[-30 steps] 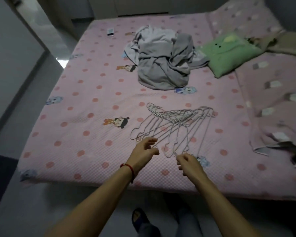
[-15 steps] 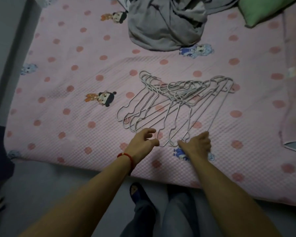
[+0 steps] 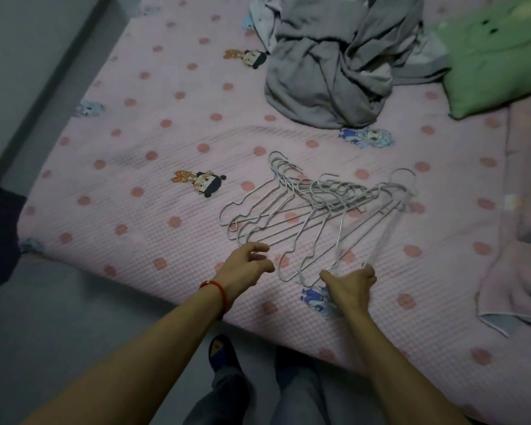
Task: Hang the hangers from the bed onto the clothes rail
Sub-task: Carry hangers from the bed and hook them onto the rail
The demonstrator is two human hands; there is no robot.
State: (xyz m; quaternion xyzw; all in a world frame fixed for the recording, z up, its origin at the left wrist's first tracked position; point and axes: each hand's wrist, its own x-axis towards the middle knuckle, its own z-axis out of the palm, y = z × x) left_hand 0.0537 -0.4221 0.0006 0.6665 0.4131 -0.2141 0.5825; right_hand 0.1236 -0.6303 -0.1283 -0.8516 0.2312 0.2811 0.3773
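Several thin grey wire hangers (image 3: 319, 204) lie in a fanned, overlapping pile on the pink dotted bed sheet (image 3: 154, 185), hooks pointing away from me. My right hand (image 3: 350, 285) grips the near ends of the rightmost hangers at the front of the pile; the rightmost one looks blurred and slightly raised. My left hand (image 3: 246, 268), with a red string on its wrist, hovers just in front of the left hangers, fingers loosely curled and holding nothing. No clothes rail is in view.
A heap of grey clothes (image 3: 328, 75) lies behind the hangers, with a green pillow (image 3: 497, 56) at the back right. A folded pink blanket (image 3: 521, 271) covers the bed's right side. Grey floor (image 3: 43, 332) runs along the left; my slippered foot (image 3: 219, 354) stands at the bed's edge.
My right hand has closed on the near ends of the rightmost hangers, and one now blurs as it shifts. My left hand has stayed in front of the pile.
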